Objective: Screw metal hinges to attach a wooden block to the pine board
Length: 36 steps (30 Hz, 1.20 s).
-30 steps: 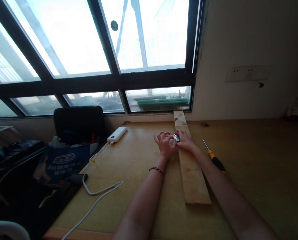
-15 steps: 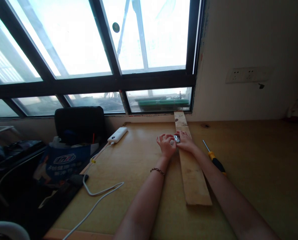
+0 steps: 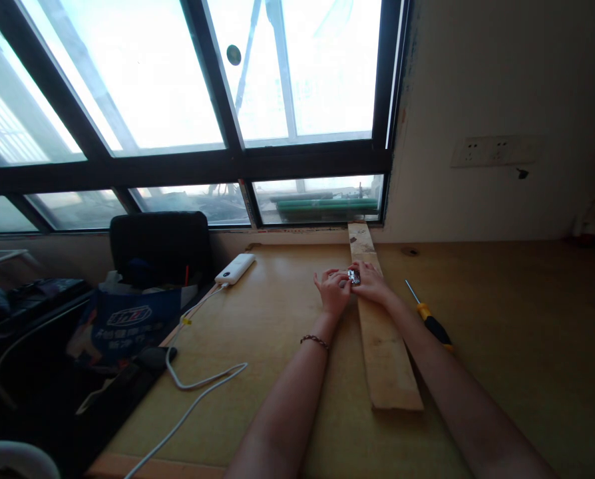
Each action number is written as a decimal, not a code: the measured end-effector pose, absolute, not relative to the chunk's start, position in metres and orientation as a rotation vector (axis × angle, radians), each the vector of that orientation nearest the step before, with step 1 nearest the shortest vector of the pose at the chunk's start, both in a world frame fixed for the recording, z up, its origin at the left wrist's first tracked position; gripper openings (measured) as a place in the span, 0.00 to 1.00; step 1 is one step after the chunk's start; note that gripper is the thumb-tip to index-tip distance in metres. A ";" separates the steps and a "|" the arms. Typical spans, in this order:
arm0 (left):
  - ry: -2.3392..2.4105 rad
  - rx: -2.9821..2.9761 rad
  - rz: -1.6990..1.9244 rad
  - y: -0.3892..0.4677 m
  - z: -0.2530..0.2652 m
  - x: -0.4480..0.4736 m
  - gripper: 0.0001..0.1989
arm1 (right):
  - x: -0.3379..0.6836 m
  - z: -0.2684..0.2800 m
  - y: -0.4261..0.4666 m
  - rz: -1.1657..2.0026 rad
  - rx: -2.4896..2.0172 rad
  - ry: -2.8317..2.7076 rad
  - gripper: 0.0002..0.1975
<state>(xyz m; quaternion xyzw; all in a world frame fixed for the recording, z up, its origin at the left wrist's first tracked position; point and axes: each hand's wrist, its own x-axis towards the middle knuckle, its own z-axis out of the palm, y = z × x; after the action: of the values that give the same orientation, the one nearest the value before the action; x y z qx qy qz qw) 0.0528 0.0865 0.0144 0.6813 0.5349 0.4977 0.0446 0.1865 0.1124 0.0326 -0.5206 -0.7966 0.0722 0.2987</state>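
Note:
A small shiny silver metal piece with dark gaps (image 3: 354,277) is between my two hands, over a long wooden board (image 3: 390,366). My left hand (image 3: 334,290) is closed at the metal piece's left side, its fingertips on it. Something pale and rounded shows by those fingers, too small to name. My right hand (image 3: 371,285) grips the piece from the right and rests over the board. To the right of my right forearm lies a screwdriver (image 3: 430,319) with a yellow and black handle, its shaft pointing away.
The board lies on a wooden table (image 3: 277,319), its far end at the window frame. A white power bank (image 3: 235,269) with a white cable (image 3: 198,386) lies on the left. Beyond the left edge stand a black chair (image 3: 160,246) and a blue bag (image 3: 128,326).
The metal piece has turned slightly between my fingers. Both hands stay in nearly the same place, and the screwdriver and board have not moved.

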 end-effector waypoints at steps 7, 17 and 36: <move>1.733 2.157 1.527 0.091 0.008 0.053 0.05 | 0.188 0.028 0.117 0.183 -1.382 -2.116 0.30; 1.684 2.216 1.556 0.092 0.005 0.052 0.06 | 0.187 0.028 0.116 0.166 -1.366 -2.114 0.30; 1.687 2.209 1.521 0.086 0.013 0.052 0.07 | 0.187 0.029 0.115 0.151 -1.372 -2.126 0.27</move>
<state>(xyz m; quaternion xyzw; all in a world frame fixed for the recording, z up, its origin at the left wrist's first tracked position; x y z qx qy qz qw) 0.0523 0.0855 0.0131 0.6972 0.5324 0.4799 -0.0135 0.1873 0.1150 0.0294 -0.5165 -0.8005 0.0567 0.2987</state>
